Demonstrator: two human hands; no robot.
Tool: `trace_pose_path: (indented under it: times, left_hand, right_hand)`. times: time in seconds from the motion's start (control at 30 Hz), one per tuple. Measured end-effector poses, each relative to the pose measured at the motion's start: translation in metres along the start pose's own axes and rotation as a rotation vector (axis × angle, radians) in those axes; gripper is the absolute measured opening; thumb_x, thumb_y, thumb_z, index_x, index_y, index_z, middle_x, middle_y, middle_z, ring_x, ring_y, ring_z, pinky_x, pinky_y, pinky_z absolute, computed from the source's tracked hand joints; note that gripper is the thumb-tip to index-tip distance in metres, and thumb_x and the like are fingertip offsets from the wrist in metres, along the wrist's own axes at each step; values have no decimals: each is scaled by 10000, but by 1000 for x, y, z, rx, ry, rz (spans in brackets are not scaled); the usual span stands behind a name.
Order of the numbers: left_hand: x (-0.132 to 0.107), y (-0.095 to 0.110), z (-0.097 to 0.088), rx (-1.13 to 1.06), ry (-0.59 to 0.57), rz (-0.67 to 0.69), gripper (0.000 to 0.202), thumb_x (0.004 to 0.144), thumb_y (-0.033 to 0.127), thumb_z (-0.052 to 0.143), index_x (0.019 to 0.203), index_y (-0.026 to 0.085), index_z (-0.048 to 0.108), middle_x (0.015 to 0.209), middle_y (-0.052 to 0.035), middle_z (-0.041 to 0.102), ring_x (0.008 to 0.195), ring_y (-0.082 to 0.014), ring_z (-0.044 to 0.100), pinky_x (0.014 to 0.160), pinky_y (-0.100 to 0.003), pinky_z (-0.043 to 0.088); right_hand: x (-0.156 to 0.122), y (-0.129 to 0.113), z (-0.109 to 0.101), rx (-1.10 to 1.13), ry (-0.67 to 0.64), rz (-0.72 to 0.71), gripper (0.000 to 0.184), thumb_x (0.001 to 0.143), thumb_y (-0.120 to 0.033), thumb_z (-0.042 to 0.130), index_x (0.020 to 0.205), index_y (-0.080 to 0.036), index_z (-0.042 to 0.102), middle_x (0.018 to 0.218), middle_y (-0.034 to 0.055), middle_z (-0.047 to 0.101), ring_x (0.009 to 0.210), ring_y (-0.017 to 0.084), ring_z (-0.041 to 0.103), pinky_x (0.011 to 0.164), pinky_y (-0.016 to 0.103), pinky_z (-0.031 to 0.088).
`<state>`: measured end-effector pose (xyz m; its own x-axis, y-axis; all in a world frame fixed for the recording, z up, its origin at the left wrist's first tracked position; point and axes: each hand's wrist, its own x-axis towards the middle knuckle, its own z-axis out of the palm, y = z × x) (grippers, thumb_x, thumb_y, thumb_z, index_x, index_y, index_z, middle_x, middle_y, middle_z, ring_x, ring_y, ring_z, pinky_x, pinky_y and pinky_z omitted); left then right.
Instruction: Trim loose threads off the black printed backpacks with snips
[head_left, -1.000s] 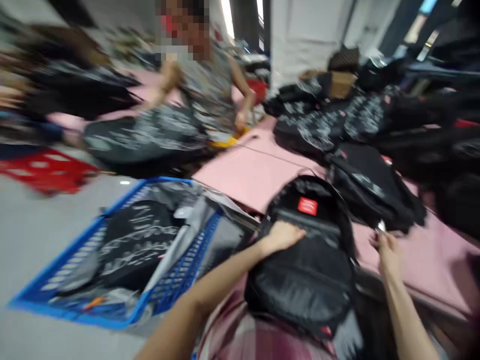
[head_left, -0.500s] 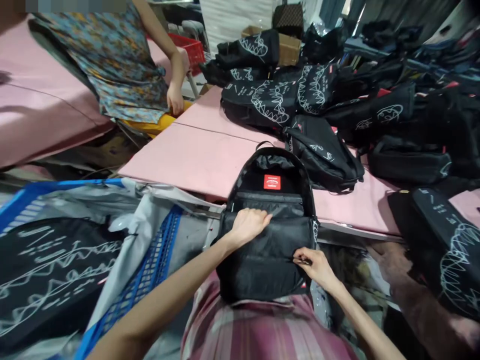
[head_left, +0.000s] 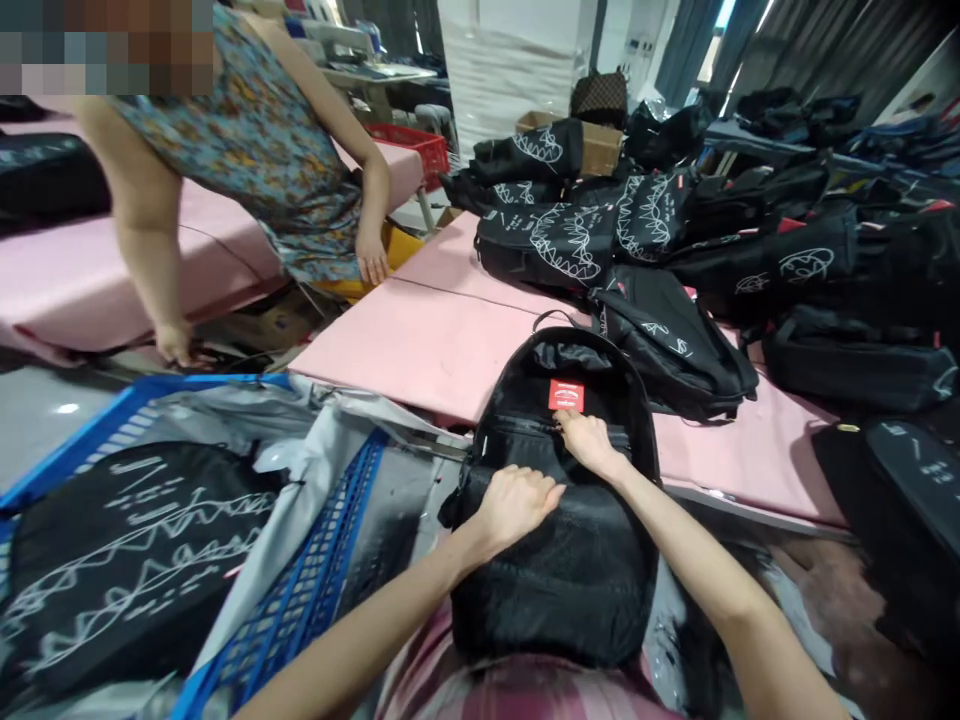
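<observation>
A black backpack (head_left: 559,560) with a small red label (head_left: 565,394) lies open on my lap, its top resting against the edge of the pink table (head_left: 420,345). My left hand (head_left: 516,503) is curled closed, gripping the fabric of the front panel. My right hand (head_left: 587,440) pinches something small at the inner pocket's zip line just under the red label; I cannot make out what it holds.
A blue plastic crate (head_left: 315,590) at my left holds black bags with white scribble print. Several more such bags (head_left: 570,235) are piled on the table's far and right side. A person in a patterned top (head_left: 255,140) stands at the back left.
My right hand has moved from the backpack's lower right edge up to the zip line under the red label. My left hand slid slightly down the front panel. The view steadied.
</observation>
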<state>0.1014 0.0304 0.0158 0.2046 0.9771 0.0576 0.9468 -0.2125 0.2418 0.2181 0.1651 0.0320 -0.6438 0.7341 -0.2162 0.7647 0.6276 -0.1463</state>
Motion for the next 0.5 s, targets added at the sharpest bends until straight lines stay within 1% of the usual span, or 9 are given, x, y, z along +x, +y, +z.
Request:
trace_pose_path:
  times: [0.07, 0.13, 0.2, 0.27, 0.3, 0.37, 0.43, 0.5]
  left_hand:
    - [-3, -16, 4, -17, -57, -124, 464, 934, 408, 265, 763, 182, 632, 726, -56, 663, 704, -175, 622, 632, -275, 407]
    - [-3, -33, 10, -20, -82, -229, 465, 930, 421, 266, 809, 167, 637, 788, -79, 671, 736, -190, 632, 630, -273, 430]
    - [2, -47, 17, -11, -82, -311, 433, 923, 419, 298, 951, 132, 621, 963, -128, 662, 841, -220, 633, 678, -288, 459]
    - [10, -55, 23, -17, -121, -363, 448, 912, 424, 338, 1144, 98, 537, 1177, -173, 584, 983, -250, 601, 768, -316, 470]
    - [13, -57, 26, -25, -153, -367, 473, 907, 426, 353, 1213, 90, 486, 1247, -180, 540, 1041, -256, 577, 808, -323, 466]
    - [19, -58, 29, -50, -223, -328, 483, 909, 413, 358, 1265, 98, 444, 1295, -163, 511, 1105, -246, 546, 863, -317, 453]
    - [21, -56, 29, -63, -252, -274, 458, 918, 393, 341, 1259, 109, 459, 1280, -145, 532, 1110, -227, 546, 884, -302, 442]
    - [22, -55, 26, -64, -262, -252, 444, 924, 384, 318, 1236, 119, 488, 1214, -144, 582, 1063, -225, 575, 863, -309, 453]
  right_hand:
    - [-3, 8, 8, -23, -34, 23, 286, 917, -236, 355, 1159, -248, 506, 1083, 88, 613, 904, 225, 626, 747, 318, 436]
    - [-11, 23, 15, -52, -81, 71, 265, 924, -288, 358, 1127, -248, 523, 1024, 83, 631, 889, 224, 631, 719, 307, 437]
    - [-17, 36, 22, -76, -118, 124, 268, 927, -335, 356, 1110, -247, 532, 999, 81, 635, 868, 218, 636, 695, 294, 434]
    - [-19, 44, 27, -90, -128, 157, 281, 935, -352, 331, 1118, -251, 519, 1012, 78, 627, 851, 210, 639, 680, 285, 428]
    - [-19, 46, 29, -93, -127, 163, 284, 939, -354, 317, 1121, -256, 511, 1018, 73, 623, 842, 207, 640, 670, 280, 424]
    - [-17, 47, 32, -90, -120, 163, 280, 943, -355, 302, 1113, -259, 503, 1014, 63, 619, 825, 204, 641, 647, 270, 415]
    - [-15, 47, 33, -82, -114, 158, 265, 943, -349, 308, 1101, -257, 500, 1002, 56, 619, 809, 197, 641, 634, 262, 405]
    - [-14, 47, 34, -74, -107, 156, 248, 943, -335, 318, 1089, -258, 504, 994, 49, 617, 793, 184, 639, 630, 256, 399]
